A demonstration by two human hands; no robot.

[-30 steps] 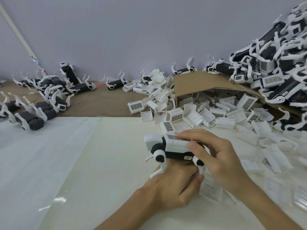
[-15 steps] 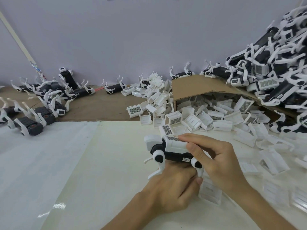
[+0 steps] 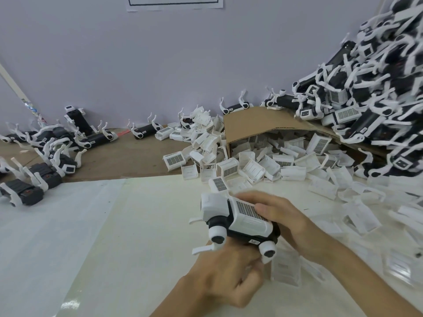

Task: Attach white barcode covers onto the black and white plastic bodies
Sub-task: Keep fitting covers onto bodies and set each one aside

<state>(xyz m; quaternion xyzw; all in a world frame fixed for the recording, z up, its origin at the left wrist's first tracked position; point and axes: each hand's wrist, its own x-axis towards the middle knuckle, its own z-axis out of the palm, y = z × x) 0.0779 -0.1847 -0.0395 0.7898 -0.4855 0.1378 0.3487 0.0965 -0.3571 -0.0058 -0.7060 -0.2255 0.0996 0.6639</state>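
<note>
A black and white plastic body (image 3: pixel 218 227) with round white leg joints is held just above the cream table sheet, low in the middle of the head view. My left hand (image 3: pixel 225 274) grips it from underneath. A white barcode cover (image 3: pixel 248 216) sits on its back. My right hand (image 3: pixel 288 221) curls over the cover from the right, thumb on the barcode grid. Loose white barcode covers (image 3: pixel 251 168) lie spilled beyond the hands.
A tipped cardboard box (image 3: pixel 258 121) spills covers at the back. A tall heap of black and white bodies (image 3: pixel 375 94) fills the right. More bodies (image 3: pixel 45 161) lie scattered at the left on the brown tabletop (image 3: pixel 128 156). A white sheet (image 3: pixel 45 236) covers the left.
The body has tilted so the cover's barcode faces up more. My right hand shifted to the cover's right end. The camera tipped upward slightly.
</note>
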